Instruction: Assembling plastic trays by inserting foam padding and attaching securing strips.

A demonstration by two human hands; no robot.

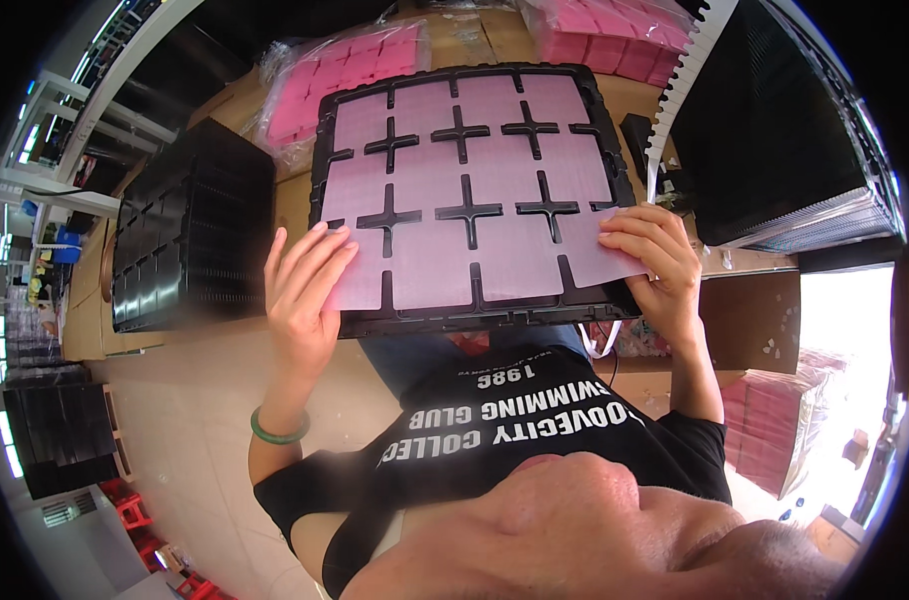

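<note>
A bench (pixel 293 200) carries everything at hand. On it, a tall black stack (pixel 785 130) stands to the right and a lower black stack (pixel 195 230) to the left; between them lies a black tray (pixel 495 319), its near edge toward the person's lap. Beyond the tray are two bagged batches of pink sheets, a left batch (pixel 350 80) and a right batch (pixel 615 50). The translucent pink sheet (pixel 510 175) lies over the tray, dark cross-shaped ribs showing through its openings. The left hand (pixel 300 285) has its fingers extended over the near left corner, thumb down by the tray rim; the right hand (pixel 665 260) has bent fingers over the near right corner. Whether either thumb pinches the sheet from below, I cannot tell. A green bangle (pixel 275 436) circles the left wrist. The near right corner seems slightly skewed, so the likeliest trouble is a poor fit: uneven pressure from the two hands could make an opening catch on a rib and crease or tear the film. Pulling harder on one corner could drag the whole sheet sideways over the ribs. If the tray overhangs the bench front, which is hard to judge, a firm push there could tip it.
</note>
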